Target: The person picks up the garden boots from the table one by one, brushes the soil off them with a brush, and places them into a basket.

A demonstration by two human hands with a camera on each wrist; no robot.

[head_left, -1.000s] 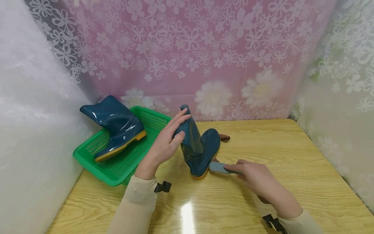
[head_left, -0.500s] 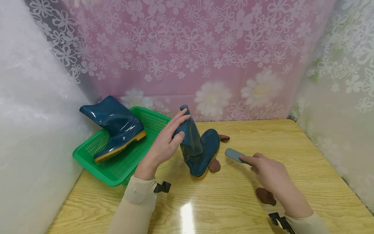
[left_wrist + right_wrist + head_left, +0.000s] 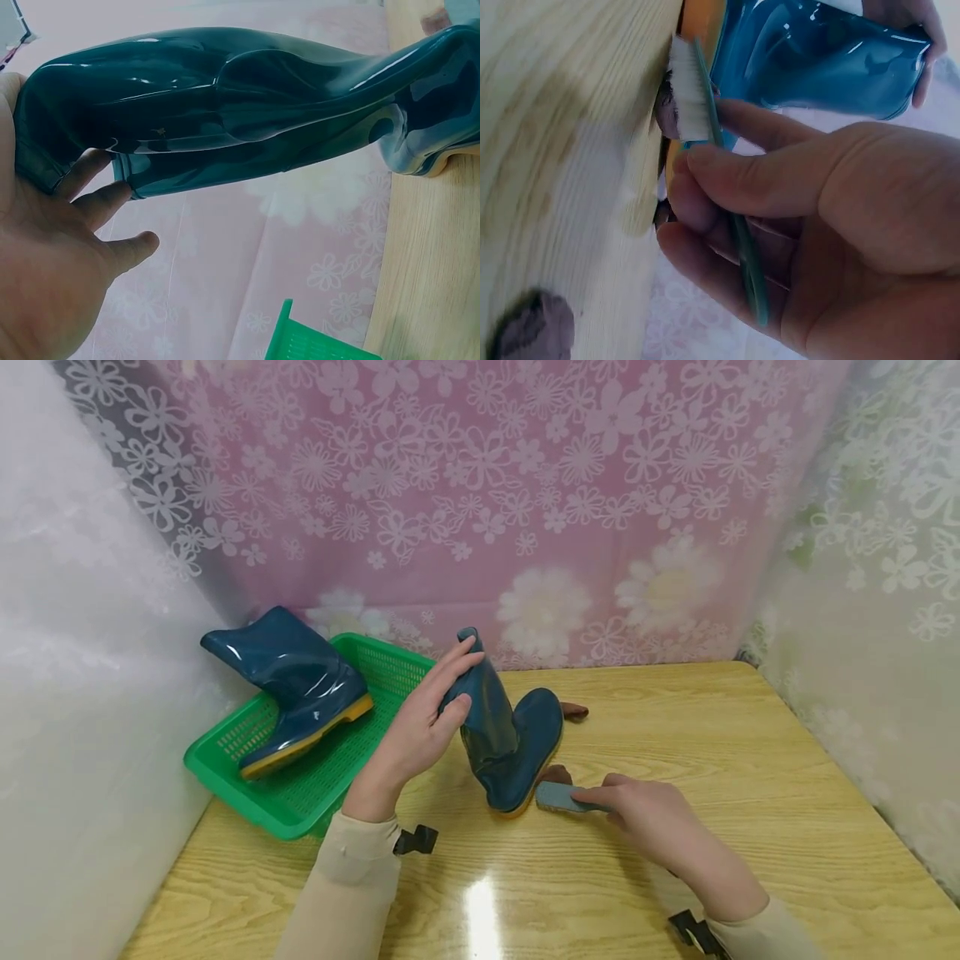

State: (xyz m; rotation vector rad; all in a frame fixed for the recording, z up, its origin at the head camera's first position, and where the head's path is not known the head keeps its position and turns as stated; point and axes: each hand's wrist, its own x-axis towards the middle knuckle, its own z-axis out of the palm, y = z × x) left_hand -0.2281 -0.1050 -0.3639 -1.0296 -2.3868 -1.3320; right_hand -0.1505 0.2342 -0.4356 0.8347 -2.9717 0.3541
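Note:
A dark blue rain boot (image 3: 487, 727) with a yellow sole stands on the table. My left hand (image 3: 416, 722) holds it by the top of the shaft; in the left wrist view, fingertips (image 3: 109, 199) come round the rim. Between thumb and fingers, my right hand (image 3: 656, 822) pinches a brush (image 3: 558, 797) with a grey-green back and white bristles (image 3: 688, 94). Low beside the boot's sole, the bristles are against or just beside a brown lump (image 3: 557, 773); which, I cannot tell. Another brown piece (image 3: 574, 712) lies past the boot's foot.
On the left sits a green plastic basket (image 3: 236, 802) with a second blue boot (image 3: 300, 664) lying in it. One more brown lump (image 3: 536, 330) is on the table near my right wrist. A pink flowered curtain (image 3: 480, 527) hangs along the table's back edge.
My right hand with the brush moved off to the right half a second ago, then came back left beside the boot's sole. The left hand and boot have stayed put.

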